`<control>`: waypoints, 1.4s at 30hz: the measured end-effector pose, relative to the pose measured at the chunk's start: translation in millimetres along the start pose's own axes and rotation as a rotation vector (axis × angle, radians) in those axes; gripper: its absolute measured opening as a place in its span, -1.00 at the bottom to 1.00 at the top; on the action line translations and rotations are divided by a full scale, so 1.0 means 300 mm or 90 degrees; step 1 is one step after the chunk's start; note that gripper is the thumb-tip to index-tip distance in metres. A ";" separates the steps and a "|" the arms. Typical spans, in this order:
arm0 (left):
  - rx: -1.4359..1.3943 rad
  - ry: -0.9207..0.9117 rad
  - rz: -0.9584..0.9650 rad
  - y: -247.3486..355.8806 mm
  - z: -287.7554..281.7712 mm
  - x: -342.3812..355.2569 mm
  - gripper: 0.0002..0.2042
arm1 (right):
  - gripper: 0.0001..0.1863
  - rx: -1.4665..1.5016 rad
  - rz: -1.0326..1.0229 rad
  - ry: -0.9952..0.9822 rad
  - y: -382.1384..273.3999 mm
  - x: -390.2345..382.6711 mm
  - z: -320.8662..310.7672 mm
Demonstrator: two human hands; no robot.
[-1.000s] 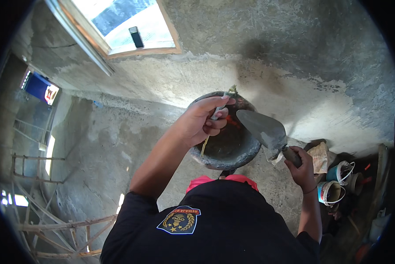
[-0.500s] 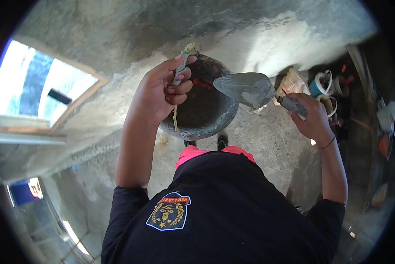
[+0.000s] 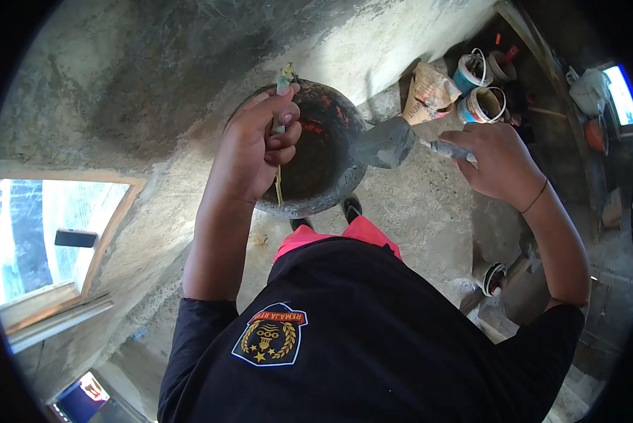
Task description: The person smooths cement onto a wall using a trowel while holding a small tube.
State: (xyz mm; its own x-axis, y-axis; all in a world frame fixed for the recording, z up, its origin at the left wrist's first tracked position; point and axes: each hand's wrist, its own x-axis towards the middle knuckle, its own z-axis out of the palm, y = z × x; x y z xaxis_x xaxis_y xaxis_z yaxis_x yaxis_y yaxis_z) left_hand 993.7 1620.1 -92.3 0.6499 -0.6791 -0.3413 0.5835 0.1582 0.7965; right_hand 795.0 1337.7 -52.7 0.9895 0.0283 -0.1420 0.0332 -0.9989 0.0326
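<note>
My left hand point(image 3: 274, 130) is closed around the sleeved rope handle point(image 3: 280, 120) of a dark round bucket point(image 3: 334, 194). A yellowish strand of that rope shows below the fingers, running down to the near rim. The bucket's inside is dark, with reddish patches on its wall; what lies at the bottom is hard to make out. My right hand point(image 3: 489, 155) grips the handle of a grey, mortar-smeared trowel point(image 3: 387, 143). The trowel blade is tilted over the bucket's right side, its tip pointing left toward the opening.
Beyond my right hand are a torn paper sack point(image 3: 429, 95), a blue-and-white pail point(image 3: 469, 74) and a second pail point(image 3: 482, 106) against the wall. A rough plastered wall point(image 3: 154, 84) rises ahead. To the left, a dark phone-like object point(image 3: 75, 238) lies by a wood-framed window point(image 3: 112, 218).
The trowel blade has shifted left and turned, now lying over the bucket's right rim. My left hand keeps its hold. The whole view has swung, bringing the pails higher in the picture.
</note>
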 end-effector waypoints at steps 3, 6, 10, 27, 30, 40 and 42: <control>-0.032 -0.034 0.004 -0.010 -0.030 0.028 -0.65 | -0.61 -0.036 0.020 -0.031 -0.035 0.017 0.004; -0.023 -0.033 0.025 -0.009 -0.032 0.035 -0.66 | -0.63 -0.054 0.042 -0.081 -0.036 0.027 0.016; -0.012 -0.005 0.049 -0.019 0.005 0.043 -0.63 | -0.64 -0.032 0.021 -0.102 -0.009 0.035 0.052; -0.037 -0.011 0.019 -0.044 0.140 0.168 -0.83 | -0.56 0.068 -0.087 -0.170 0.214 0.101 0.066; -0.043 0.006 0.015 -0.061 0.154 0.179 -0.86 | -0.54 0.077 -0.077 -0.198 0.239 0.106 0.067; -0.043 0.007 0.043 -0.096 0.168 0.185 -0.66 | -0.54 0.044 -0.159 -0.218 0.280 0.144 0.102; -0.042 0.035 0.050 -0.103 0.171 0.181 -0.66 | -0.53 0.040 -0.160 -0.224 0.278 0.159 0.109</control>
State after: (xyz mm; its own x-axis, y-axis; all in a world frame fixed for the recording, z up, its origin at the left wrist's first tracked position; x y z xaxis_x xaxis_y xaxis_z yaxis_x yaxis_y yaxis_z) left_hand 986.1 1541.7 -109.8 0.7198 -0.6226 -0.3070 0.5593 0.2582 0.7877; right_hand 840.3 1254.6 -89.2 0.8434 0.2667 -0.4664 0.2470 -0.9634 -0.1043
